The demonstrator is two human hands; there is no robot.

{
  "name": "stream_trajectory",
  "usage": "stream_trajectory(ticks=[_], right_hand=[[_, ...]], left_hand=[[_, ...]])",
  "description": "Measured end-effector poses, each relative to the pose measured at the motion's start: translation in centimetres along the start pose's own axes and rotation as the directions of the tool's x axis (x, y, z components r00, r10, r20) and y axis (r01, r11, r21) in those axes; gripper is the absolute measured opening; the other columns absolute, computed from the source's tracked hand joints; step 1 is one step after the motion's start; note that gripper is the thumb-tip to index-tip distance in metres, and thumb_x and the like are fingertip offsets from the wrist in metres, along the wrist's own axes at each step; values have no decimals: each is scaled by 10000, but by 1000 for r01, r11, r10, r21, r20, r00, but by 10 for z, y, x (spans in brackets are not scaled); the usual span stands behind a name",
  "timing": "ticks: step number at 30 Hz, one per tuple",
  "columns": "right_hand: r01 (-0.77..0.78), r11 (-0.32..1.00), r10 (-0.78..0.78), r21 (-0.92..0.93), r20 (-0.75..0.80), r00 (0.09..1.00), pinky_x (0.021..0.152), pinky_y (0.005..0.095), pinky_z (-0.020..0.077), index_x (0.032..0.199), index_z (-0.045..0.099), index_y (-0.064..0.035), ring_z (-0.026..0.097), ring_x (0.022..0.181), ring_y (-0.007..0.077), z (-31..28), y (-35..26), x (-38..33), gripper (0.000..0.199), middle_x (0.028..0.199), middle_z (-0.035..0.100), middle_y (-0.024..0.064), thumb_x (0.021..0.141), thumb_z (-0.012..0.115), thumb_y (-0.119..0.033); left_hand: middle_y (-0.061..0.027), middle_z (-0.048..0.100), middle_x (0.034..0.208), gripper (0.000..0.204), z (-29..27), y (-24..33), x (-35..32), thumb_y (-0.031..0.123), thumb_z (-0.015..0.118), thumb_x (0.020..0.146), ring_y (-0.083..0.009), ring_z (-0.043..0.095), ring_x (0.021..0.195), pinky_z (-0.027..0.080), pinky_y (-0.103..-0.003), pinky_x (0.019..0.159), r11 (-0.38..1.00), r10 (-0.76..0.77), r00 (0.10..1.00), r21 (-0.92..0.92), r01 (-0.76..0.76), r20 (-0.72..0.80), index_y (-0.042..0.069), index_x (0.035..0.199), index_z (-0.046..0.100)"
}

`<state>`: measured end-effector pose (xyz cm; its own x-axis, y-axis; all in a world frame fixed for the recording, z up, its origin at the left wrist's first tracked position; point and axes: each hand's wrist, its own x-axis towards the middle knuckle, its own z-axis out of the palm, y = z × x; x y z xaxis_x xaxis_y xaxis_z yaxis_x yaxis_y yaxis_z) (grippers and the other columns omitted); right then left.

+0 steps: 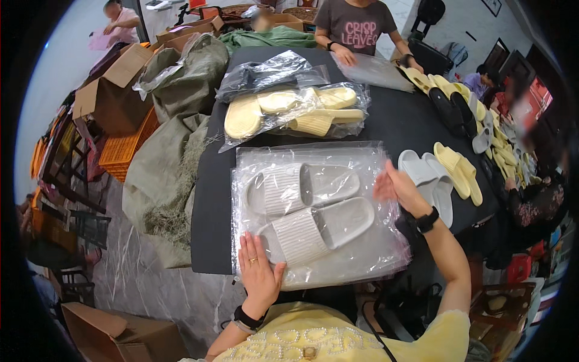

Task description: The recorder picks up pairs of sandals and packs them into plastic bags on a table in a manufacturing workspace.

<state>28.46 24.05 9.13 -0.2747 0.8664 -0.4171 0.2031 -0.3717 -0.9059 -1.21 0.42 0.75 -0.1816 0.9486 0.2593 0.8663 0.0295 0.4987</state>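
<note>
A pair of light grey slippers (301, 188) lies inside a clear plastic bag (356, 256), on what looks like a stack of similar bags at the near side of the black table. Their ribbed straps point left. My left hand (259, 269) rests flat over the bag's lower left part, fingers stretched out, beside the toe of the nearer slipper. At the bag's right edge, my right hand (398, 189) has its fingers extended and holds nothing that I can see. It is slightly blurred, and whether it touches the film I cannot tell.
Bagged yellow slippers (289, 111) lie behind. Loose grey slippers (431, 181) and yellow slippers (459, 172) sit to the right, with more along the table's edge. Opposite, a person's hand (345, 55) is on flat plastic bags (377, 71). Sacks (163, 181) and cartons (114, 90) stand left.
</note>
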Motion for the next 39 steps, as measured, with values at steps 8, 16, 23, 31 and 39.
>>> stream_trajectory(ticks=[8, 16, 23, 31, 39], right_hand=[[229, 973, -226, 20, 254, 940, 714, 240, 452, 1091, 579, 11, 552, 762, 137, 11, -20, -22, 503, 1135, 601, 127, 961, 345, -414], [-241, 727, -322, 643, 629, 707, 909, 302, 422, 1233, 508, 29, 564, 969, 215, 10, 5, -18, 422, 1319, 469, 172, 885, 416, -193], [628, 739, -243, -243, 774, 585, 1039, 395, 287, 1268, 504, -44, 407, 1256, 282, 16, -10, -11, 487, 1422, 358, 124, 798, 622, -94], [805, -196, -198, -561, 826, 527, 900, 425, 407, 1271, 495, -204, 534, 1010, 281, 76, -10, 14, 524, 1392, 378, 52, 800, 623, -396], [861, -41, -350, -507, 814, 463, 806, 397, 432, 1026, 602, -110, 558, 929, 270, 111, 4, 19, 288, 1122, 549, 67, 757, 635, -207]], left_hand=[[-267, 184, 1445, 758, -2, 6, 3, 484, 389, 907, -409, 161, 1348, 131, -483, 1086, 998, -23, 1000, -67, 23, -4, -57, 1393, 176], [-266, 158, 1450, 759, -17, 9, 3, 465, 368, 918, -413, 136, 1351, 110, -484, 1090, 994, -56, 996, -87, 62, 71, -92, 1385, 146], [-258, 184, 1448, 746, -9, 3, 0, 445, 403, 907, -400, 147, 1356, 116, -484, 1089, 997, -68, 997, -42, 68, 22, -73, 1389, 168], [-263, 207, 1438, 718, -2, 0, 6, 453, 383, 912, -400, 181, 1346, 145, -481, 1083, 998, -41, 999, -51, 40, -14, -40, 1398, 191], [-270, 182, 1444, 778, -6, -1, -2, 435, 493, 871, -411, 169, 1346, 156, -485, 1075, 993, -54, 999, -105, 53, -6, -70, 1385, 200]])
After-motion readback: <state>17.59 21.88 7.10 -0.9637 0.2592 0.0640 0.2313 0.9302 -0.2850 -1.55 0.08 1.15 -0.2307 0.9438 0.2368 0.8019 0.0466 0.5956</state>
